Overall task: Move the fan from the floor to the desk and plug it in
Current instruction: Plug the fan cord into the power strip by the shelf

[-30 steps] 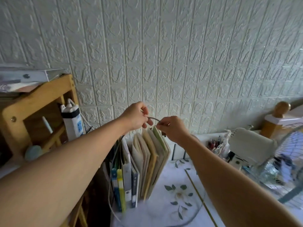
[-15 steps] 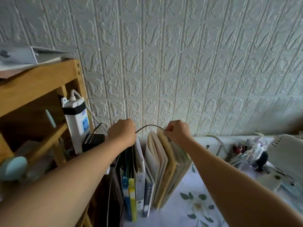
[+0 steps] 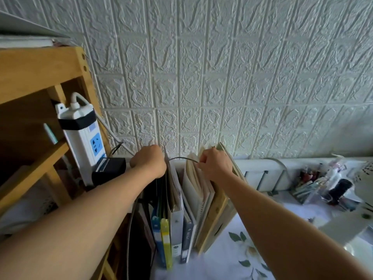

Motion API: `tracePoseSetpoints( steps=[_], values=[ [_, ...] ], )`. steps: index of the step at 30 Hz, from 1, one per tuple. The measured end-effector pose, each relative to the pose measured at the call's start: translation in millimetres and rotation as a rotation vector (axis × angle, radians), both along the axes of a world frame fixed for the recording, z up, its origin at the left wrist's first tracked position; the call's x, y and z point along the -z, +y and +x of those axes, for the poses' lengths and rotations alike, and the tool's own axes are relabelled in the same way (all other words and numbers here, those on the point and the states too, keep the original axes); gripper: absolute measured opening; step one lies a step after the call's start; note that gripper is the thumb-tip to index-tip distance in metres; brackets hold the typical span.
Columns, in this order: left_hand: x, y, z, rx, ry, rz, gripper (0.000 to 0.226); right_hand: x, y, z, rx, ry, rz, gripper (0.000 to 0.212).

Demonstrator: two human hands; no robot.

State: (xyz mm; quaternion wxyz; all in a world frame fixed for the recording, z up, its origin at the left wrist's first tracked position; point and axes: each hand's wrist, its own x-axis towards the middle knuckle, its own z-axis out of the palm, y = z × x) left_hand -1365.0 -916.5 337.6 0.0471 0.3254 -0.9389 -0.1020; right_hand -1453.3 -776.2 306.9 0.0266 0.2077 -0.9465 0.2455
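A thin grey fan cord point(image 3: 180, 158) arcs between my two hands above the upright books. My left hand point(image 3: 149, 161) grips one end of it, close to the white power strip point(image 3: 82, 138) strapped to the wooden shelf. My right hand point(image 3: 215, 165) pinches the cord over the book tops. A blue socket face shows on the strip, and a black adapter point(image 3: 109, 170) sits plugged in below it. Only the fan's white motor housing point(image 3: 363, 178) shows at the far right edge on the desk point(image 3: 232, 259). The plug is hidden inside my left fist.
Upright binders and books point(image 3: 181, 209) stand under my hands. The wooden shelf point(image 3: 36, 77) fills the left. A clear organiser with pens and small bottles point(image 3: 314, 182) sits at the back right of the flowered desk cover. A textured white wall is behind.
My view has swung left, so the fan has slid almost out at the right. My left hand has moved with the cord from above the books toward the power strip.
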Motion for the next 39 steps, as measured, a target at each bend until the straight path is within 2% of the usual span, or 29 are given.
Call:
tracePoseSetpoints(
  steps=[7, 12, 15, 19, 31, 39],
  values=[
    [2, 6, 8, 0.010, -0.003, 0.036, 0.036, -7, 18, -1, -0.033, -0.040, -0.085, 0.027],
    [-5, 14, 22, 0.024, 0.016, 0.032, 0.034, -18, 35, 10, -0.022, -0.041, -0.034, 0.045],
    [-13, 22, 32, 0.041, 0.031, 0.030, 0.035, -23, 43, 21, -0.023, -0.059, -0.042, 0.047],
    [-21, 38, 45, 0.077, -0.035, 0.004, 0.049, -28, 59, 39, -0.005, -0.091, -0.045, 0.052],
    [-18, 55, 63, 0.133, -0.005, 0.023, 0.045, -26, 81, 78, 0.041, -0.135, 0.016, 0.068],
    [-13, 52, 64, 0.156, 0.023, 0.050, 0.045, -18, 74, 85, 0.015, -0.120, -0.012, 0.066]
  ],
)
